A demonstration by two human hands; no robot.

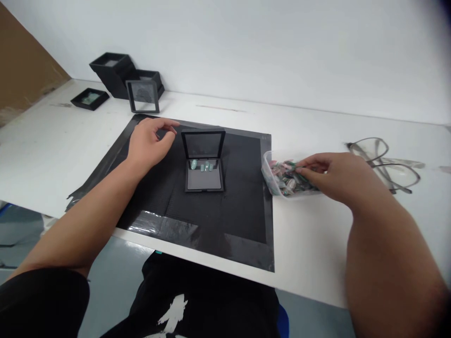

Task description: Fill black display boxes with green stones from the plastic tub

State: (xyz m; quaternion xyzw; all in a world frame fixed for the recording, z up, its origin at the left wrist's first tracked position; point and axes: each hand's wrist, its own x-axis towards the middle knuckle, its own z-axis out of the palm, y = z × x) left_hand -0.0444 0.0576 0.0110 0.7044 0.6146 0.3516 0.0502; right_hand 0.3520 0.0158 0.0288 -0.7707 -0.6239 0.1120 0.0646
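Observation:
An open black hinged case (204, 184) stands on the black mat (162, 183), its clear-windowed lid (203, 145) raised. Several pale green glossy pieces (206, 166), like false nails, lie in a row along the back of its grey bed. My left hand (151, 142) hovers left of the case, empty, with thumb and curved fingers apart. At the right, my right hand (326, 174) reaches into a clear plastic tub (270, 177) heaped with small multicoloured glossy pieces (289, 180). Its fingertips are pinched together among them; what they hold is too small to make out.
At the back left, black box-shaped cases (114, 77) are stacked with a windowed frame (143, 96) leaning in front. Beside them lies a small black case (89, 98) with green contents. Eyeglasses (394, 166) rest right of the tub. A white wall borders the table's back.

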